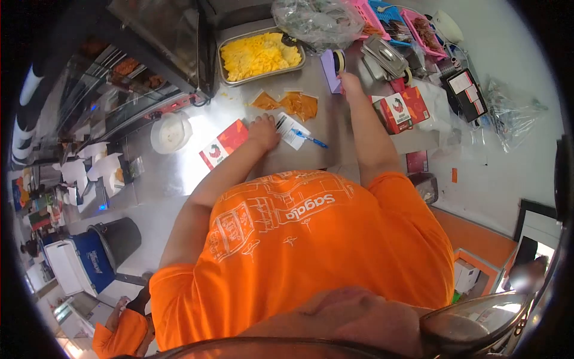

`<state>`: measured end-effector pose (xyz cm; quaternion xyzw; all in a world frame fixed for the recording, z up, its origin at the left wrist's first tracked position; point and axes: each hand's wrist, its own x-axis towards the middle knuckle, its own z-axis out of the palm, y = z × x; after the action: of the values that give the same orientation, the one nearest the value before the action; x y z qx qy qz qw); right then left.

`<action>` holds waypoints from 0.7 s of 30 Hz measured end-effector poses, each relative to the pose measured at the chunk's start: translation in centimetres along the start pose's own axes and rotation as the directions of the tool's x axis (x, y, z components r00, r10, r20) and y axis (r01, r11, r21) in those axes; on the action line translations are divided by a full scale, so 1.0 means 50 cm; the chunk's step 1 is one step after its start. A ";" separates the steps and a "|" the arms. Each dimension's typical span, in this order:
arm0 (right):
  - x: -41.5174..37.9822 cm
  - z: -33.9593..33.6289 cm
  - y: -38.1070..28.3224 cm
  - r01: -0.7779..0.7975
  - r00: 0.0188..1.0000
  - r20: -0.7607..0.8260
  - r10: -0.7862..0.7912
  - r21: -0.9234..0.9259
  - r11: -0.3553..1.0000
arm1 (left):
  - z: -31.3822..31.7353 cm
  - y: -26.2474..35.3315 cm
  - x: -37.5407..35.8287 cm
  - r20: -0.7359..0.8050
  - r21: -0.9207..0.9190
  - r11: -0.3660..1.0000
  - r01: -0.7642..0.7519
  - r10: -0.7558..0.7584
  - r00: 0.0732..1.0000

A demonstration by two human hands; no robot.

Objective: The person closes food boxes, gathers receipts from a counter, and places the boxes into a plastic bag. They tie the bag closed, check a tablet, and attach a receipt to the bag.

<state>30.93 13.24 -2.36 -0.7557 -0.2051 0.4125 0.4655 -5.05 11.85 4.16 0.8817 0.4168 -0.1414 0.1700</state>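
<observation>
2 hands (264, 133) apart, pen (312, 139) near counter edge (338, 164)

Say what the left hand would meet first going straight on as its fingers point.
The left hand would probably meet the orange-brown packets just ahead of it, though its height is unclear and it might pass above.

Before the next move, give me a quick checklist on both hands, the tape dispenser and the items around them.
1. Right hand at the purple tape dispenser: ok.
2. Free end on the tape roll: cannot tell, too small.
3. Left hand at the edge of the white paper: ok.
4. Blue pen clear of both hands: ok.
5. Orange sachets sealed: cannot tell.
6. Metal tray covered: not ok, its yellow food lies exposed.
</observation>
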 end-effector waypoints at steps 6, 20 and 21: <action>-0.050 0.049 0.161 0.486 0.633 -0.410 -0.657 -0.450 0.749 | 0.035 0.038 0.056 0.066 -0.167 0.952 0.257 -0.250 0.966; -0.062 -0.006 -0.020 0.174 0.984 0.003 -0.176 0.135 0.976 | -0.036 -0.034 -0.033 -0.244 -0.735 0.675 -0.072 -0.164 0.956; -0.082 -0.003 0.002 0.263 0.961 -0.034 -0.273 0.406 0.875 | -0.065 -0.063 -0.065 -0.331 -0.642 0.759 -0.109 -0.146 0.932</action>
<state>28.67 10.28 -0.62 -0.6016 -0.2231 0.3867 0.6624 -9.16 12.87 7.78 0.7735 0.4724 0.1749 0.3846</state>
